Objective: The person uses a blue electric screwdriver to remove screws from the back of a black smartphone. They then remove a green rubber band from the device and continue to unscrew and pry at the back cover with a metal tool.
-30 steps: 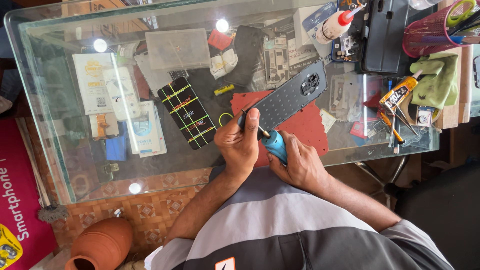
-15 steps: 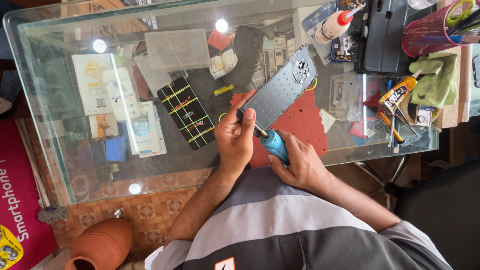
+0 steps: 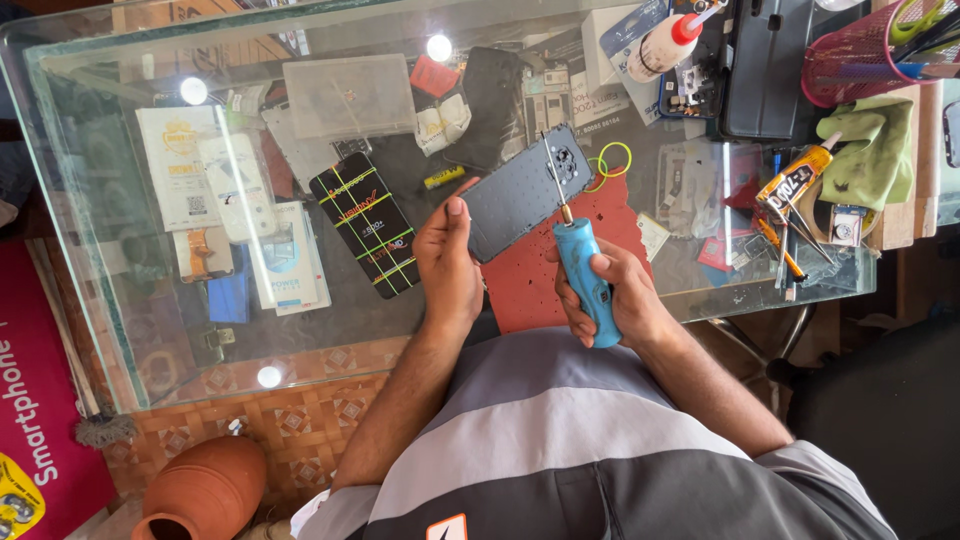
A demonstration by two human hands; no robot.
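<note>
Centre frame: left hand (image 3: 448, 262) gripping grey phone (image 3: 522, 193); right hand (image 3: 612, 293) clenching blue screwdriver (image 3: 585, 280), tip touching the phone.

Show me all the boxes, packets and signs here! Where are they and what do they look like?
White packets: under the glass, left side, flat rectangles with yellow marks.
Black packet: beside the left hand, rectangular, yellow and green stripes.
Red banner: on the floor at far left, white lettering.
Glue tube: right side of the table, yellow and black.
White bottle: top, red cap, lying tilted.
</note>
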